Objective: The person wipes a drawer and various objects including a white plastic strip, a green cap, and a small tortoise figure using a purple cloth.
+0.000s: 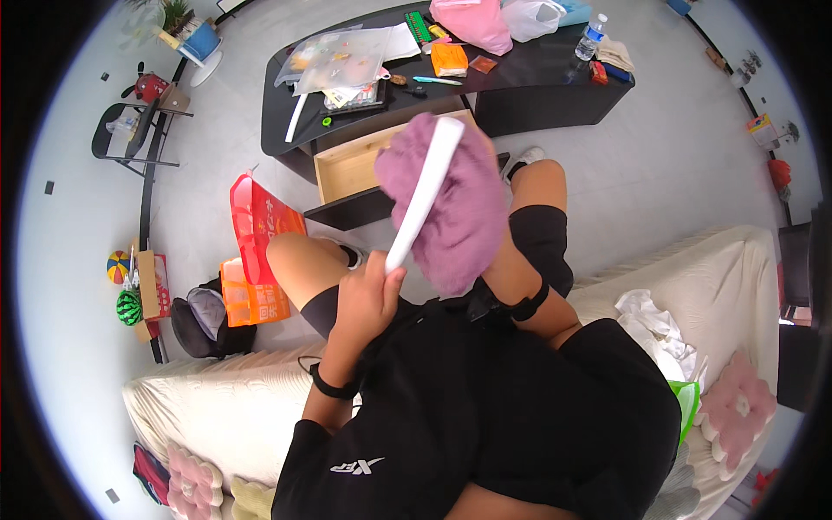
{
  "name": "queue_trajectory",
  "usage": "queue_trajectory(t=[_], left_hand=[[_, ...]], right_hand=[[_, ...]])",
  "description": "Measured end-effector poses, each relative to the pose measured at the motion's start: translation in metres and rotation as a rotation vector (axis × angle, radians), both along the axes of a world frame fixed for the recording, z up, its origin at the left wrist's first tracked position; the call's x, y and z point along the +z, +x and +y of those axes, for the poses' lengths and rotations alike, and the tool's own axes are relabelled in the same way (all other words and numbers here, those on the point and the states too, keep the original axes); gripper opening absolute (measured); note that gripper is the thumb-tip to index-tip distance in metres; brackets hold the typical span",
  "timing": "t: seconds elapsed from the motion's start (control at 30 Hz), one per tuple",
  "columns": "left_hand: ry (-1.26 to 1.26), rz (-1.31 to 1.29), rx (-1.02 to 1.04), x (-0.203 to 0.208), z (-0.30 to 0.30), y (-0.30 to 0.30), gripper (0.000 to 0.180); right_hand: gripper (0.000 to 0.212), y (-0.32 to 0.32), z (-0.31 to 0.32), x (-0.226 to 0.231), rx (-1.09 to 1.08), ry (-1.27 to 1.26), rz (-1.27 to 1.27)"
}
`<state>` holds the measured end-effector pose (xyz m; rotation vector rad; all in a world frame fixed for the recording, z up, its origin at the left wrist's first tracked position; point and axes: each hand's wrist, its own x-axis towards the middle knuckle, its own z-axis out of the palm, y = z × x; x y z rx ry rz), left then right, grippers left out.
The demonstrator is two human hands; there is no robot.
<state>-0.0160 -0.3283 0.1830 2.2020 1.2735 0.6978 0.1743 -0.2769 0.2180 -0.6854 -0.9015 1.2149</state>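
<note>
Held upright at a slant in my left hand (pixel 371 293) is a long, smooth white stick-shaped tool (pixel 425 195), gripped by its lower end. It passes in front of a fluffy purple piece of plush fabric (pixel 464 212), and I cannot make out whether the two touch. My right forearm (pixel 520 282) reaches up to this plush, which my right hand holds raised over my lap. The fabric covers most of that hand, so its fingers are hidden. Just beyond the plush, a wooden drawer (pixel 351 169) stands pulled out of the black table (pixel 511 100).
On the table are plastic sheets (pixel 342 61), an orange pack (pixel 449 61), a pink bag (pixel 472 22) and a water bottle (pixel 592 36). Red (pixel 251 221) and orange bags (pixel 251 295) stand on the floor at left. A cream-covered sofa (pixel 225 403) lies behind me.
</note>
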Motion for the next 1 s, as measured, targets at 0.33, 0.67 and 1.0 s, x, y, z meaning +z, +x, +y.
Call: queue_trajectory(t=[0.33, 0.67, 1.0], left_hand=[[0.125, -0.081, 0.067, 0.004, 0.014, 0.002, 0.025], [0.095, -0.686, 0.166, 0.054, 0.007, -0.011, 0.017], [0.393, -0.704, 0.041, 0.069, 0.015, 0.014, 0.028]], right_hand=[[0.055, 0.004, -0.029, -0.018, -0.197, 0.467, -0.408], [0.055, -0.002, -0.029, -0.016, -0.254, 0.648, -0.55], [0.055, -0.013, -0.02, -0.02, -0.161, 0.673, -0.548]])
